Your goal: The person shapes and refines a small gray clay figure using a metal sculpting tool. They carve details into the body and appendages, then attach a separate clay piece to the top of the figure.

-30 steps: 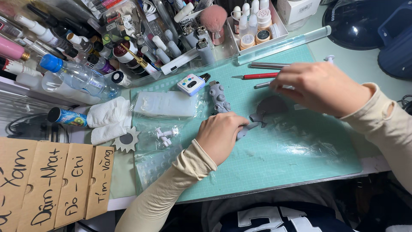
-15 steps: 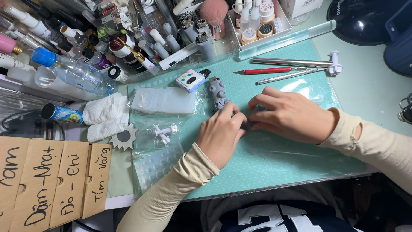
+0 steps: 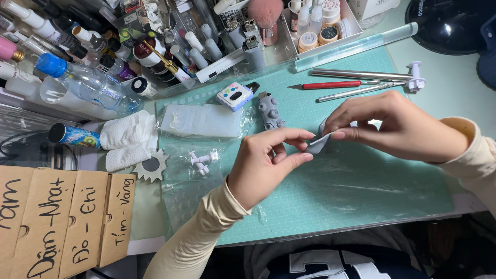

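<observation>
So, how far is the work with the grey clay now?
Already shaped: a small grey figure lies on the green mat. In hand: the left hand and the right hand pinch a thin grey sheet between fingertips, lifted off the mat. The sheet is not joined to the figure. The red knife and metal tools lie untouched.

Craft desk: cutting mat (image 3: 361, 191), sculpting tools (image 3: 356, 82)

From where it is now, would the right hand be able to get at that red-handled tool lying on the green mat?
Probably yes. The red-handled tool lies in the open on the green mat, just beyond the right hand, with nothing on top of it. But that hand and the left hand together pinch a thin grey piece, so it is occupied.
</observation>
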